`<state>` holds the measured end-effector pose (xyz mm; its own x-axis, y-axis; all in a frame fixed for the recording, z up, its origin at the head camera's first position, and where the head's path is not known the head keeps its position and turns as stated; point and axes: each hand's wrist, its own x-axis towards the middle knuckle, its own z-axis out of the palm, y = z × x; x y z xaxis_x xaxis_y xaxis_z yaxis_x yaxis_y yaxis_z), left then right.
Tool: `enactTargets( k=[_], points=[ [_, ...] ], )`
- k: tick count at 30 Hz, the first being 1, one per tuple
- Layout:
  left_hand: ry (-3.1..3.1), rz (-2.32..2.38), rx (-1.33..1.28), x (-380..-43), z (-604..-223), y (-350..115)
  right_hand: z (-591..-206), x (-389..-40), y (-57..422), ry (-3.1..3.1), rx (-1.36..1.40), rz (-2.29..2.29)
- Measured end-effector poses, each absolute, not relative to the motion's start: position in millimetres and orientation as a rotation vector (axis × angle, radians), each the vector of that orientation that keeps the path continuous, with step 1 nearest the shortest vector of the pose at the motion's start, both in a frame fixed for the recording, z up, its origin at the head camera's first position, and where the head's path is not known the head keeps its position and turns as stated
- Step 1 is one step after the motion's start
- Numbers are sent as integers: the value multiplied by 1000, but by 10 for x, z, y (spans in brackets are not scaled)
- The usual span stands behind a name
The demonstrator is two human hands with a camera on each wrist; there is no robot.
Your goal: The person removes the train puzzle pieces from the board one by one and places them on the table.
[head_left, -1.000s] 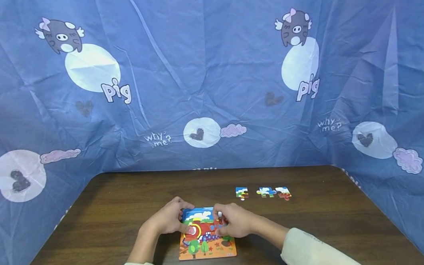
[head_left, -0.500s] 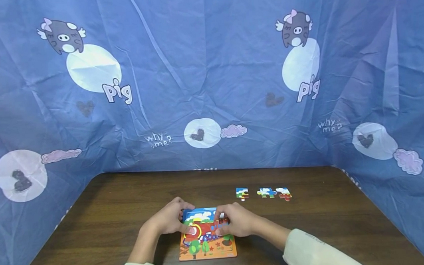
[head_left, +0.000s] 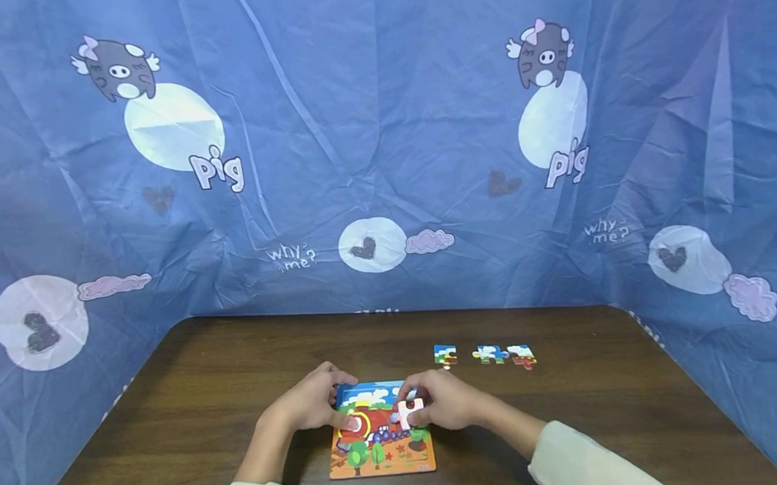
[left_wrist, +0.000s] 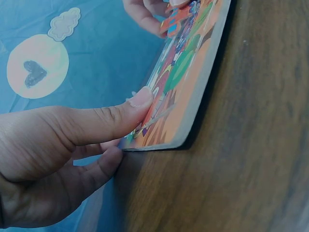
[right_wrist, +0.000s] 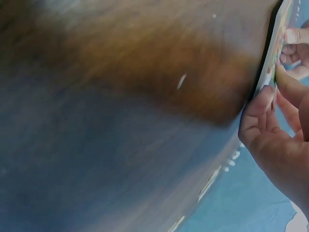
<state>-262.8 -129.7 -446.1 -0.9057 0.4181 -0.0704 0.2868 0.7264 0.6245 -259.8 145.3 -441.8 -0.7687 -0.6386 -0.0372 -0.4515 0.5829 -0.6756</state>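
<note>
A jigsaw puzzle board (head_left: 382, 466) with a red train picture lies on the table. My left hand (head_left: 313, 402) grips its left edge; the left wrist view shows the thumb (left_wrist: 141, 99) on the picture and the fingers at the edge. Over the board's right part, my right hand (head_left: 444, 401) pinches a puzzle piece (head_left: 409, 414) between thumb and fingers. That piece is tilted, a pale surface showing in the head view; its red and blue printed side (left_wrist: 173, 23) appears in the left wrist view. In the right wrist view my right hand (right_wrist: 277, 130) hides most of the piece.
Behind the board to the right lie several loose items: a corner puzzle piece (head_left: 445, 354), a blue and white puzzle piece (head_left: 489, 354) and a red and white puzzle piece (head_left: 521, 355). A blue printed cloth (head_left: 384, 162) hangs around the brown table (head_left: 237, 367).
My right hand has tilted the pinched puzzle piece up from the board, so its pale surface now shows. The left hand keeps its hold on the board's left edge.
</note>
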Motion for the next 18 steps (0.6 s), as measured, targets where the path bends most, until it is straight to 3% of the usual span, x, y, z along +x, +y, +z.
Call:
enactTargets(
  k=[18],
  points=[
    [2727, 916, 528, -2636, -4462, -1289, -4374, -2732, 2124, 2491, -803, -1153]
  ],
)
